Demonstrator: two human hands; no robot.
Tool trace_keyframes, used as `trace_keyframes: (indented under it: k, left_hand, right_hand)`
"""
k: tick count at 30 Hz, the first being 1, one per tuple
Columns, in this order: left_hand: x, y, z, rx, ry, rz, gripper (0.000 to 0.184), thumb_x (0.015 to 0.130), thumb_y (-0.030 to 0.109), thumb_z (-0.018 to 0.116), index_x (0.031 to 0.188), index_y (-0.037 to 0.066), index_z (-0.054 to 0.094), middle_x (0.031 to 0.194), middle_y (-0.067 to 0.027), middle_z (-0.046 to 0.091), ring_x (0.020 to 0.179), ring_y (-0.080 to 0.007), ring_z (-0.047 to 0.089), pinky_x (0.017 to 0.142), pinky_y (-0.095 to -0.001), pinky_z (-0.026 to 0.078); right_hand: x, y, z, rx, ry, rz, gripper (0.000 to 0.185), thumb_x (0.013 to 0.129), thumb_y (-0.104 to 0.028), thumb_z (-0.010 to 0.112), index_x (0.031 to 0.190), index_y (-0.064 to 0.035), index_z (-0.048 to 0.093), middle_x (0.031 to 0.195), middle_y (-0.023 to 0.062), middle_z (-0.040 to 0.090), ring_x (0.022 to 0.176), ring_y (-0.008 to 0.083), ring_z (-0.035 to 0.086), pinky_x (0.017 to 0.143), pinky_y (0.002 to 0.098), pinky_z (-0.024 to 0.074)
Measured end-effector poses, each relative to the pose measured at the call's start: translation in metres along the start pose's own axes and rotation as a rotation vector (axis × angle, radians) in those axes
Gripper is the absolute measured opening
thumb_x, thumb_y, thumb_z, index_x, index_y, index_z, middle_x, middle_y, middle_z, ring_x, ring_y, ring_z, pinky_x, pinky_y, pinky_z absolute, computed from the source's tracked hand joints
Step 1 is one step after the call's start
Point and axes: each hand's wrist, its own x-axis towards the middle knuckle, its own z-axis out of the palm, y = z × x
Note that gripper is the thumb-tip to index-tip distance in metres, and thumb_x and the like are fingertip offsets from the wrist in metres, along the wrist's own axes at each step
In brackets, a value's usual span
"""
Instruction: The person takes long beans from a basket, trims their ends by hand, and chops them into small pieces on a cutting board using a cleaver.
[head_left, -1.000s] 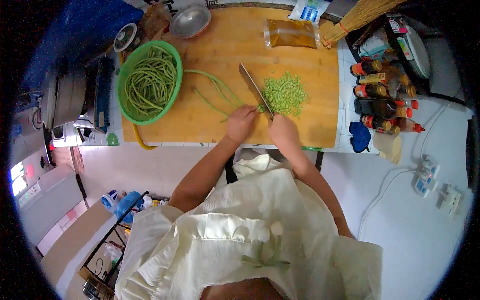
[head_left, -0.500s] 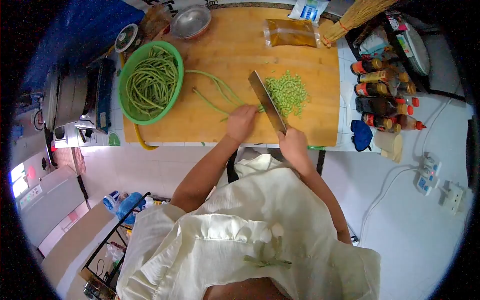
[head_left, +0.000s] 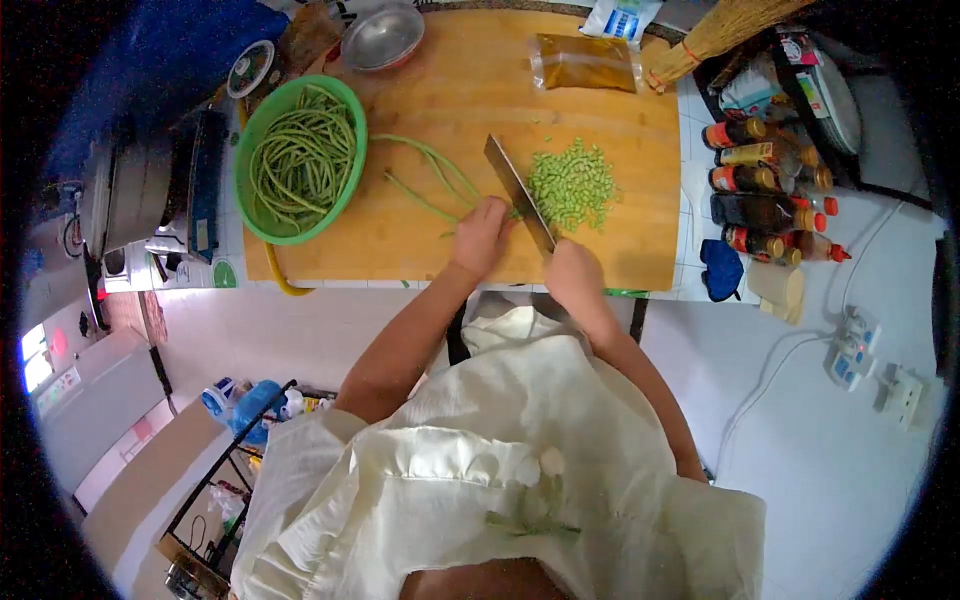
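Note:
My left hand [head_left: 483, 238] is closed over the near ends of a few long green beans [head_left: 447, 172], pressing them to the wooden cutting board [head_left: 450, 90]. Their tails trail back toward the green basin. In my right hand [head_left: 574, 274] is the handle of a cleaver [head_left: 520, 190], its blade standing just right of my left fingertips. Against the blade's right side lies a pile of chopped green beans [head_left: 573, 187]. A green basin [head_left: 357, 185] at the left holds a heap of whole long beans [head_left: 305, 165].
A metal bowl [head_left: 383, 38] and a sealed pouch of brown liquid [head_left: 586, 63] lie along the board's back. A straw brush [head_left: 715, 42] leans at the back right. Several sauce bottles [head_left: 745, 180] and a blue cloth item [head_left: 721, 270] are to the right.
The cleaver and my right hand have shifted slightly left and away from the chopped pile. My left hand has moved up a little, still on the beans.

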Motion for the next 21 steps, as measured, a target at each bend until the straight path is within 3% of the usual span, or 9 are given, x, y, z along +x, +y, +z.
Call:
trace_keyframes:
  k: [10,14,21]
  left_hand:
    - [0.007,-0.001,0.003,0.006,-0.052,0.003,0.022,0.071,0.005,0.065,0.088,0.006,0.050,0.082,-0.0123,0.054,0.067,-0.0328,0.057,0.056,-0.0413,0.047]
    - [0.002,-0.002,0.003,0.012,-0.038,-0.010,0.022,0.070,0.008,0.066,0.089,0.005,0.054,0.085,-0.0120,0.058,0.072,-0.0313,0.059,0.059,-0.0401,0.048]
    - [0.013,0.013,0.001,0.111,-0.042,0.087,0.015,0.070,0.007,0.064,0.084,0.004,0.059,0.086,-0.0114,0.060,0.081,-0.0313,0.058,0.069,-0.0412,0.047]
  right_hand:
    - [0.002,-0.002,0.001,-0.058,-0.002,0.003,0.022,0.078,-0.020,0.055,0.079,-0.0003,0.065,0.074,0.0226,0.063,0.074,0.0406,0.062,0.066,0.0489,0.0486]
    - [-0.001,0.033,0.018,-0.115,0.044,0.018,0.023,0.079,-0.022,0.056,0.083,-0.0014,0.065,0.075,0.0215,0.063,0.074,0.0386,0.062,0.067,0.0481,0.0487]
    - [0.022,0.035,-0.021,-0.019,0.041,0.081,0.029,0.082,-0.027,0.057,0.086,0.0001,0.064,0.084,0.0236,0.063,0.081,0.0415,0.061,0.072,0.0483,0.0485]
